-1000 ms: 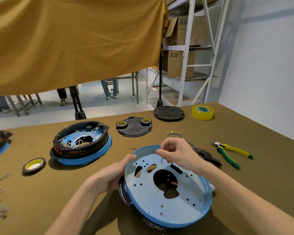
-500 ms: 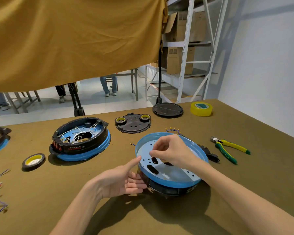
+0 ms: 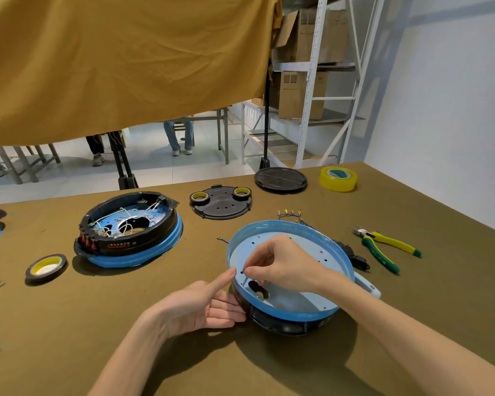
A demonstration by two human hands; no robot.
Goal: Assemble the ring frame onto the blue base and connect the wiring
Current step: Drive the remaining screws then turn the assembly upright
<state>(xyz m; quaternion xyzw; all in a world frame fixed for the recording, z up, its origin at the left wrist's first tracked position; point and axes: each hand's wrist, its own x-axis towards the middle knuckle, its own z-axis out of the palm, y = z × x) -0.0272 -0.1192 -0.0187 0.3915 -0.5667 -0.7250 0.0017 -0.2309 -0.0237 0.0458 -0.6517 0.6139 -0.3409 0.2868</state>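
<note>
**Right hand pinching a thin piece inside the blue base**

Now your blue base (image 3: pixel 290 302) sits near the front middle of the olive-brown table (image 3: pixel 412 324), its open side up and tilted toward you, with the black ring frame (image 3: pixel 286 324) showing beneath its near edge. Your left hand (image 3: pixel 203 304) is beside the base on its left: the straight fingers lie against the black side below the blue rim, and the thumb points up along the rim. Your right hand (image 3: pixel 280 267) reaches into the base from the right, thumb and forefinger closed in a pinch on a thin pale piece (image 3: pixel 245 280) that points down at the plate next to a dark cut-out; what the piece is, you cannot tell from this view.

Blue wires with small metal terminals (image 3: pixel 289 214) stick up just behind the far rim of the base, and one more blue lead (image 3: pixel 222 239) lies just beyond its left edge.

Well to the left stands a finished unit (image 3: pixel 132 230), black ring on a blue base with white wiring inside. Behind it lie a black plate carrying two small tape rolls (image 3: pixel 220 202), a round black lid (image 3: pixel 280 176) and a yellow tape roll (image 3: pixel 337 178). Green-and-yellow pliers (image 3: pixel 383 247) lie to the right, and a dark tape roll (image 3: pixel 46 267) to the far left.
</note>
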